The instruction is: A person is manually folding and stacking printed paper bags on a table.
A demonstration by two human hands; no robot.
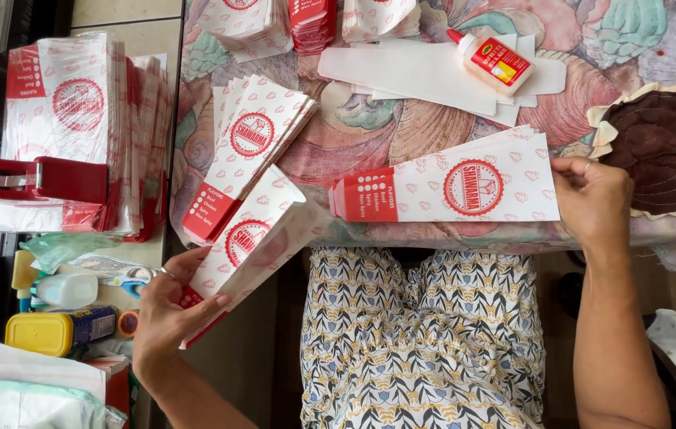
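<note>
While the left hand grips one folded paper sleeve, angled up and away from its fingers, the right hand pinches the wide end of a fanned stack, stretching leftward along the table edge.

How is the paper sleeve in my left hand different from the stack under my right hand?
The sleeve in the left hand is a single piece, lifted off the table edge and slanted, its red end toward the hand. The stack under the right hand is many flat pieces fanned out, lying level on the table, red end pointing left. Both are white with red hearts, a round red emblem and a red end.
</note>
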